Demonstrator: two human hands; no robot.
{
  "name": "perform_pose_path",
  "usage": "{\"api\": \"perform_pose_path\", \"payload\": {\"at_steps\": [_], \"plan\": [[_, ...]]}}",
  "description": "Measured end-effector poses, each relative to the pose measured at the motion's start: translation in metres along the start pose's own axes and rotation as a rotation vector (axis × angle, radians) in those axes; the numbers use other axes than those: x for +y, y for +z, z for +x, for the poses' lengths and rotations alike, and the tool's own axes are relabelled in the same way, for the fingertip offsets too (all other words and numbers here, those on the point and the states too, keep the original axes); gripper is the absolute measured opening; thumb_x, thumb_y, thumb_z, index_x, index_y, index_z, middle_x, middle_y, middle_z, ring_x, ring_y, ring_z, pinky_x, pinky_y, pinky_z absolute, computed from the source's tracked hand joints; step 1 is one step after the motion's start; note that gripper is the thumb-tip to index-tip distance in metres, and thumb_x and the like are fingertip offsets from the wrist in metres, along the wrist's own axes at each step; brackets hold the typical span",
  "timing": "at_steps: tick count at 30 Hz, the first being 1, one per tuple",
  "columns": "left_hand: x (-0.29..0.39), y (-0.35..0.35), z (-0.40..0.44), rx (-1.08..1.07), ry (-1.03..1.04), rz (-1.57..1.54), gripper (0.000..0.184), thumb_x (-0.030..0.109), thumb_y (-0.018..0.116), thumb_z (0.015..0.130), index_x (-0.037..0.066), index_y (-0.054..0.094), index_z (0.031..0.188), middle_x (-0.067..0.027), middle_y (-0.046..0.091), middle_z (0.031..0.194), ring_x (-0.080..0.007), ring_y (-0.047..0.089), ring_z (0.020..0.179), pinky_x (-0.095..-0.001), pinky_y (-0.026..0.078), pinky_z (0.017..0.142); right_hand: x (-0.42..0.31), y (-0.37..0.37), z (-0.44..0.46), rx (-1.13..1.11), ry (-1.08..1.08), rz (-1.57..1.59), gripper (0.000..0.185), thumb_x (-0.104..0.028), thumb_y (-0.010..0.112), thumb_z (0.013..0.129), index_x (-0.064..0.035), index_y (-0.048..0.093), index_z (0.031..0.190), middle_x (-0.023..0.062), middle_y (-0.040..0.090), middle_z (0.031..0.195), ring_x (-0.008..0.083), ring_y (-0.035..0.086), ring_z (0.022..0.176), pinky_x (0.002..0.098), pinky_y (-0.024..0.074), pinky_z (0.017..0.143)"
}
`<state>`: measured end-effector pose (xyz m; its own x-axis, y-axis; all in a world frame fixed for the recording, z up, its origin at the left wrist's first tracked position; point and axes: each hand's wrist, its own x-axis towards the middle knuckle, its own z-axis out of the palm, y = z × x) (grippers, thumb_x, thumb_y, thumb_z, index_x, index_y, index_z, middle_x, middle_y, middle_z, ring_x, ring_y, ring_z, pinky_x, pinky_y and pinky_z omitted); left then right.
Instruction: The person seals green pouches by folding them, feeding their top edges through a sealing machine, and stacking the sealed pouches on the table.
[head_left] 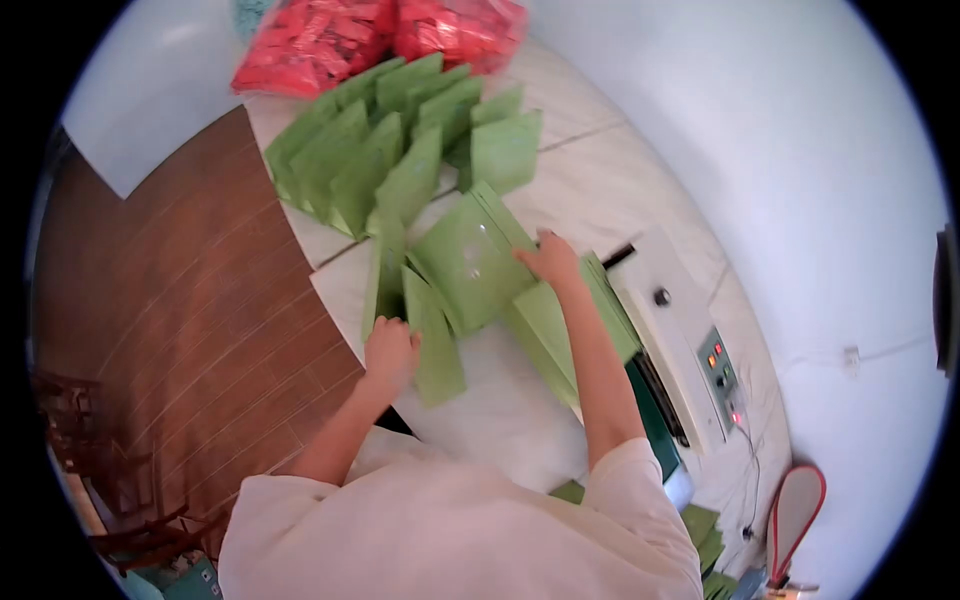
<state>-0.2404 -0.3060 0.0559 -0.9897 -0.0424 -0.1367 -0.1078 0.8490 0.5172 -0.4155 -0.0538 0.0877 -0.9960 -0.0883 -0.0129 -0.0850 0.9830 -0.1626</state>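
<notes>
My left hand (391, 350) is closed at the lower end of an upright green pouch (384, 275), near the table's left edge. Its fingertips are partly hidden. Another green pouch (432, 345) stands just right of that hand. My right hand (552, 260) pinches the right edge of a wide, flat green pouch (470, 255) with a zip-like strip along its top. Below my right forearm, more green pouches (545, 330) lean against a cream sealing machine (665, 330).
Several green pouches (365, 150) stand in rows farther up the pale table (580, 190). Behind them lie clear bags of red packets (330, 45). The sealing machine has a knob, lit buttons and a cord. A red-rimmed paddle (797, 515) is at the lower right, by the wall.
</notes>
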Motion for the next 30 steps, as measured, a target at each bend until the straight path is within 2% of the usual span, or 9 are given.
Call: {"api": "perform_pose_path", "payload": {"at_steps": [1, 3, 10, 13, 18, 24, 25, 26, 30], "plan": [[-0.006, -0.014, -0.004, 0.02, -0.027, 0.005, 0.019, 0.016, 0.061, 0.078, -0.002, 0.065, 0.076, -0.0236, 0.058, 0.105, -0.0365, 0.055, 0.096, -0.0448, 0.046, 0.079, -0.009, 0.004, 0.011, -0.207, 0.017, -0.047, 0.058, -0.048, 0.067, 0.072, -0.0041, 0.06, 0.108, 0.0151, 0.063, 0.101, 0.0322, 0.06, 0.095, 0.0425, 0.0486, 0.078], [-0.013, -0.036, -0.006, 0.163, 0.178, 0.169, 0.012, 0.012, 0.062, 0.077, 0.0, 0.064, 0.074, -0.0185, 0.047, 0.124, -0.036, 0.049, 0.101, -0.0446, 0.042, 0.084, -0.022, 0.02, 0.016, -0.237, -0.065, 0.067, 0.046, -0.048, 0.065, 0.073, -0.0061, 0.067, 0.093, 0.0151, 0.066, 0.091, 0.0314, 0.063, 0.088, 0.0404, 0.0504, 0.073], [-0.052, -0.048, 0.03, 0.333, 0.066, 0.16, 0.014, 0.01, 0.062, 0.076, -0.001, 0.062, 0.085, -0.0175, 0.035, 0.136, -0.0367, 0.05, 0.099, -0.0457, 0.042, 0.082, -0.081, 0.045, -0.026, -0.343, -0.145, 0.104, 0.035, -0.033, 0.05, 0.087, -0.0028, 0.066, 0.08, 0.0194, 0.064, 0.08, 0.0379, 0.061, 0.078, 0.048, 0.048, 0.069], [-0.066, -0.043, 0.045, 0.316, -0.089, 0.11, 0.017, 0.01, 0.061, 0.077, 0.0, 0.056, 0.089, -0.018, 0.048, 0.123, -0.0331, 0.056, 0.093, -0.0442, 0.046, 0.072, -0.085, 0.051, -0.042, -0.28, -0.125, 0.29, 0.037, -0.031, 0.049, 0.088, 0.0, 0.064, 0.075, 0.0223, 0.062, 0.076, 0.041, 0.059, 0.074, 0.0492, 0.0468, 0.068], [-0.092, -0.077, 0.034, 0.222, 0.139, 0.131, 0.011, 0.013, 0.056, 0.08, 0.005, 0.048, 0.081, -0.0116, 0.059, 0.077, -0.031, 0.06, 0.077, -0.0444, 0.047, 0.061, -0.098, 0.051, -0.054, -0.115, -0.046, 0.401, 0.042, -0.031, 0.048, 0.089, 0.0053, 0.06, 0.07, 0.0255, 0.059, 0.073, 0.0435, 0.057, 0.072, 0.0506, 0.045, 0.067], [-0.093, -0.243, 0.009, 0.238, -0.176, 0.11, 0.016, 0.021, 0.055, 0.086, 0.005, 0.051, 0.088, -0.0188, 0.058, 0.067, -0.038, 0.058, 0.064, -0.0462, 0.043, 0.055, -0.124, 0.023, -0.03, 0.095, 0.111, 0.498, 0.042, -0.029, 0.045, 0.091, 0.0057, 0.06, 0.071, 0.0272, 0.058, 0.072, 0.0452, 0.056, 0.071, 0.0502, 0.0447, 0.065], [-0.109, -0.268, 0.012, 0.348, -0.006, 0.134, 0.014, 0.018, 0.054, 0.087, 0.004, 0.053, 0.088, -0.02, 0.057, 0.066, -0.0369, 0.058, 0.061, -0.0449, 0.041, 0.054, -0.127, 0.027, -0.022, 0.103, 0.095, 0.465, 0.042, -0.029, 0.045, 0.091, 0.0056, 0.06, 0.071, 0.0273, 0.058, 0.073, 0.045, 0.056, 0.072, 0.0499, 0.0447, 0.065], [-0.106, -0.298, 0.017, 0.304, -0.178, 0.129, 0.015, 0.014, 0.052, 0.089, -0.001, 0.055, 0.09, -0.017, 0.057, 0.068, -0.029, 0.054, 0.058, -0.0378, 0.044, 0.057, -0.13, 0.035, -0.011, 0.112, 0.075, 0.438, 0.042, -0.029, 0.045, 0.091, 0.0055, 0.06, 0.071, 0.0273, 0.058, 0.074, 0.0448, 0.057, 0.072, 0.0497, 0.0447, 0.066], [-0.129, -0.385, 0.055, 0.481, -0.017, 0.172, 0.019, 0.016, 0.053, 0.089, -0.003, 0.054, 0.091, -0.0187, 0.054, 0.069, -0.0309, 0.05, 0.059, -0.0377, 0.042, 0.059, -0.159, 0.066, 0.039, 0.069, 0.153, 0.481, 0.044, -0.031, 0.046, 0.091, 0.0057, 0.059, 0.073, 0.027, 0.059, 0.076, 0.0446, 0.056, 0.075, 0.0503, 0.0438, 0.067]]}}
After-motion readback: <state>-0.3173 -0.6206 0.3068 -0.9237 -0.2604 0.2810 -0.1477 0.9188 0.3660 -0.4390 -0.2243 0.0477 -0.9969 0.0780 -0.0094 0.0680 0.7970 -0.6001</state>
